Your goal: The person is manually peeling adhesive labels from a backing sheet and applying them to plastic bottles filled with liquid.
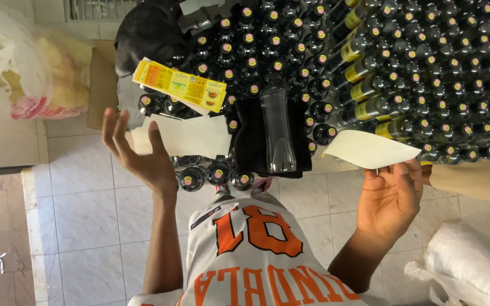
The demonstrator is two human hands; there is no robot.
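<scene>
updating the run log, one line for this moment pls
right hand: holds white backing sheet | left hand: open, by white sheets | dark bottles ahead

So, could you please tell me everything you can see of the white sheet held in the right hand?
The white sheet is a thin, blank, paper-like strip, roughly rectangular and slightly curled, with its left end tapering to a point. It looks like a plain label or backing paper; no print shows on the side in view. The right hand pinches its lower right edge between the fingertips, holding it nearly flat in the air in front of the rows of dark capped bottles. Nothing else appears to touch it.
</scene>
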